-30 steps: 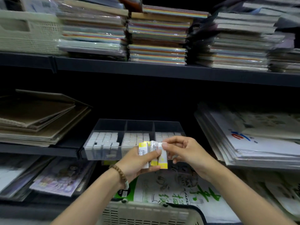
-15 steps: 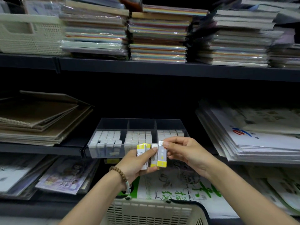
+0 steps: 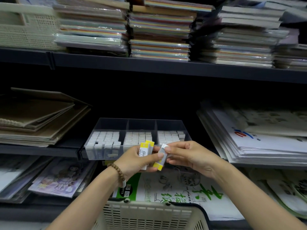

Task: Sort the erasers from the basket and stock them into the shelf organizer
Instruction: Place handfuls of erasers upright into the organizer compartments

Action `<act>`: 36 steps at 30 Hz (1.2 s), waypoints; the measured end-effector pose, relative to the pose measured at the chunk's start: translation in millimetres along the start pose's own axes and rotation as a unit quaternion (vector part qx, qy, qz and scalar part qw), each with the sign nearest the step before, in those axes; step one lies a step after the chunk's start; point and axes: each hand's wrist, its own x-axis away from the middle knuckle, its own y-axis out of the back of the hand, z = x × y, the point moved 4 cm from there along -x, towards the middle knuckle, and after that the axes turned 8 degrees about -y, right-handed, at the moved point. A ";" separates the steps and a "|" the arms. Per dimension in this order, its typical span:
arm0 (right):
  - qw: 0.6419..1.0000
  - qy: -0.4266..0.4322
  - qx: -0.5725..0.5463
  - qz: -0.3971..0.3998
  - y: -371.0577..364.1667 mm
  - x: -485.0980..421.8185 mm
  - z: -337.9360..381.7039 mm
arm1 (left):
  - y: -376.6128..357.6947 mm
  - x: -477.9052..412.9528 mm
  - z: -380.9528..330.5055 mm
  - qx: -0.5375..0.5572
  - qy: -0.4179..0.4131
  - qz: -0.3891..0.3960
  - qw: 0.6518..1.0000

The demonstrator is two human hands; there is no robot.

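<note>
Dark shelving is seen across the whole view. Stacks of wrapped coloured paper are piled on its upper shelf at 12 o'clock. Large white paper pads are laid on the middle shelf at 3 o'clock, and brown sketchbooks are stacked there at 9 o'clock. A cream perforated basket is cut off by the frame edge at 6 o'clock; its contents cannot be seen. A clear shelf organizer with three compartments is set at the front of the middle shelf, near the centre. All three compartments are filled with rows of white erasers. Just in front of it, toward 6 o'clock, the left hand is curled round a small bundle of yellow-ended erasers. At its 3 o'clock the right hand is raised, and its fingers are pinched on the upper end of a single tilted eraser, on which the left thumb is also laid. A wooden bead bracelet is worn on the left wrist.
</note>
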 end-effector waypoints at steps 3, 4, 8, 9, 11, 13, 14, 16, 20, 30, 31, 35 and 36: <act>1.000 0.011 0.028 0.000 8.0 1.7 5.2 | -6.5 -6.5 -2.2 -0.003 -0.012 0.003 1.000; 0.999 0.020 0.033 -0.004 11.1 1.9 8.5 | -8.5 -9.8 -3.1 0.006 -0.013 -0.006 1.000; 0.995 0.069 0.056 -0.042 40.6 2.1 35.2 | -4.7 -24.7 -7.0 0.078 -0.002 -0.069 0.995; 0.993 0.079 0.069 -0.061 53.2 1.2 44.2 | -1.3 -28.3 -7.5 0.090 0.003 -0.076 0.993; 0.986 0.089 0.099 -0.104 80.4 -2.9 60.4 | 6.5 -33.3 -7.9 0.092 0.019 -0.092 0.991; 0.977 0.079 0.149 -0.132 100.5 -11.0 71.2 | 12.9 -37.8 -6.1 0.072 0.036 -0.094 0.992; 0.973 0.067 0.177 -0.134 105.8 -16.4 73.7 | 14.8 -40.2 -4.6 0.067 0.042 -0.090 0.993; 0.965 0.036 0.232 -0.119 107.3 -29.2 73.2 | 15.9 -43.9 -2.5 0.060 0.044 -0.073 0.995; 0.951 0.007 0.290 -0.102 97.2 -51.3 63.4 | 13.3 -46.8 0.1 0.051 0.051 -0.044 0.996; 0.928 -0.017 0.340 -0.155 79.1 -63.8 46.9 | 14.3 -41.8 -2.4 0.127 0.079 0.000 0.989; 0.929 -0.021 0.332 -0.162 79.1 -63.9 46.2 | 14.1 -41.6 -2.9 0.130 0.078 0.001 0.988; 0.925 -0.023 0.324 -0.198 80.1 -61.0 43.5 | 13.6 -38.9 -5.4 0.174 0.075 0.002 0.982; 0.923 -0.024 0.324 -0.205 80.6 -60.1 43.8 | 13.4 -38.3 -6.3 0.180 0.068 0.003 0.981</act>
